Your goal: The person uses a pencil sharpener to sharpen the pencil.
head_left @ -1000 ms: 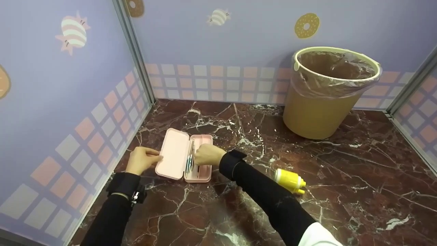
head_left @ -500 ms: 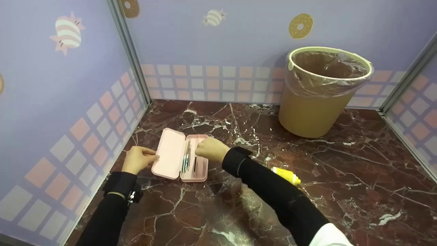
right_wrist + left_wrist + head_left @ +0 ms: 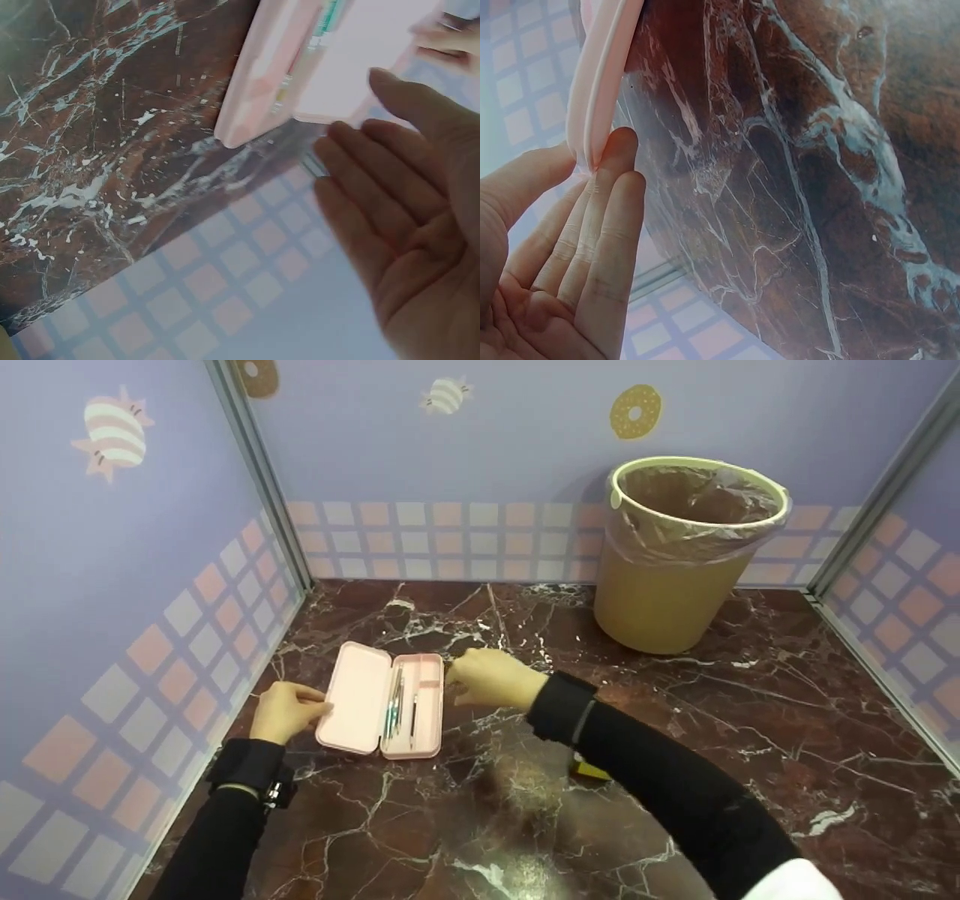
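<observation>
A pink pencil case point(image 3: 358, 697) lies unfolded on the marble-patterned surface, its lid to the left. Several slim pens point(image 3: 395, 709) lie together along the left of its tray, some with teal parts. A dark slim pen point(image 3: 413, 721) lies apart from them, farther right in the tray. My left hand point(image 3: 285, 711) pinches the lid's outer edge between thumb and fingers, as the left wrist view confirms. Just right of the tray, my right hand point(image 3: 495, 679) hovers with nothing visible in it. In the right wrist view its fingers are relaxed and the thumb point(image 3: 409, 101) stands apart.
A tan bin point(image 3: 660, 600) with a clear plastic liner stands at the back right. My right forearm partly hides a yellow object point(image 3: 591, 769). Patterned walls point(image 3: 465, 480) enclose the surface at the back and sides.
My right hand has moved right, out from over the tray, and its curled fingers have loosened. The dark pen now shows in full. The left hand keeps its hold on the lid.
</observation>
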Tool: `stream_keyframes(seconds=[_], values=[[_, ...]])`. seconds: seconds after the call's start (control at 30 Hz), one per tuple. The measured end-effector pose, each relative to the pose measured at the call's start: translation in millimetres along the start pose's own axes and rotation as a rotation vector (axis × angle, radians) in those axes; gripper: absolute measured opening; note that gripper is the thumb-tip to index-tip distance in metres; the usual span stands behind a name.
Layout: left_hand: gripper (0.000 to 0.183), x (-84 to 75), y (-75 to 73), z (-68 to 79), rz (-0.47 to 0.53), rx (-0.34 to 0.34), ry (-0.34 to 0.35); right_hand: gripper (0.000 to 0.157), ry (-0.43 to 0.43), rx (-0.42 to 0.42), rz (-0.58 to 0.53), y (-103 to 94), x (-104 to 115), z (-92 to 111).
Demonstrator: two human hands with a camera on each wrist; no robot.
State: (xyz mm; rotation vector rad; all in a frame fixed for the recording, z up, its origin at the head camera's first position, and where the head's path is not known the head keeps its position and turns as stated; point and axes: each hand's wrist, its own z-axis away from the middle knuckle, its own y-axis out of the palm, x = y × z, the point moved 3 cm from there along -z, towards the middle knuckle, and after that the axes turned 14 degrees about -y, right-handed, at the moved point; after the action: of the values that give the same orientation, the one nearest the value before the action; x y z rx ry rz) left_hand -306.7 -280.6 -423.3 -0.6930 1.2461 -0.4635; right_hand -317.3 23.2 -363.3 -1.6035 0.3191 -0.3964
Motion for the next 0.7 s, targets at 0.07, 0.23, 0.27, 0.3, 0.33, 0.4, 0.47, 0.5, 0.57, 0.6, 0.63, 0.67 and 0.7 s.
stream_keyframes(seconds=[0.07, 0.23, 0.27, 0.3, 0.33, 0.4, 0.47, 0.5, 0.57, 0.6, 0.63, 0.67, 0.7], values=[[0.032, 0.4, -0.8, -0.2, 0.001, 0.000, 0.004, 0.026, 0.043, 0.010, -0.033, -6.3, 1, 13], [0.033, 1.9, -0.5, 0.0, 0.000, 0.005, 0.018, 0.033, 0.121, -0.003, -0.087, -19.6, 0, 51], [0.033, 2.3, -0.5, 0.1, 0.001, 0.004, 0.015, 0.033, 0.118, -0.012, -0.087, -22.0, 0, 58], [0.033, 2.0, -0.5, 0.4, -0.001, 0.005, 0.019, 0.034, 0.116, -0.020, -0.086, -24.4, 0, 67], [0.033, 2.1, -0.4, 0.6, -0.002, 0.004, 0.019, 0.034, 0.109, -0.034, -0.086, -26.3, 0, 75], [0.033, 1.7, -0.4, 0.8, -0.007, 0.000, 0.021, 0.038, 0.104, -0.056, -0.105, -28.9, 0, 92], [0.033, 0.8, -0.3, 1.5, -0.009, -0.007, 0.023, 0.040, 0.100, -0.080, -0.119, -29.0, -3, 109], [0.033, 0.4, -0.1, 1.7, -0.011, -0.007, 0.025, 0.043, 0.107, -0.090, -0.132, -28.0, -4, 118], [0.033, -0.3, 0.2, 2.2, -0.014, -0.012, 0.021, 0.045, 0.110, -0.114, -0.149, -23.9, -8, 134], [0.033, -0.8, 0.4, 2.6, -0.016, -0.014, 0.018, 0.045, 0.106, -0.127, -0.154, -21.0, -10, 142], [0.033, -1.4, 0.7, 3.3, -0.019, -0.014, 0.017, 0.044, 0.106, -0.139, -0.158, -17.4, -12, 150], [0.033, -1.9, 0.9, 3.6, -0.022, -0.013, 0.014, 0.041, 0.105, -0.150, -0.169, -13.3, -14, 158], [0.033, -2.7, 1.0, 4.0, -0.027, -0.013, 0.014, 0.039, 0.105, -0.158, -0.187, -8.8, -16, 165]])
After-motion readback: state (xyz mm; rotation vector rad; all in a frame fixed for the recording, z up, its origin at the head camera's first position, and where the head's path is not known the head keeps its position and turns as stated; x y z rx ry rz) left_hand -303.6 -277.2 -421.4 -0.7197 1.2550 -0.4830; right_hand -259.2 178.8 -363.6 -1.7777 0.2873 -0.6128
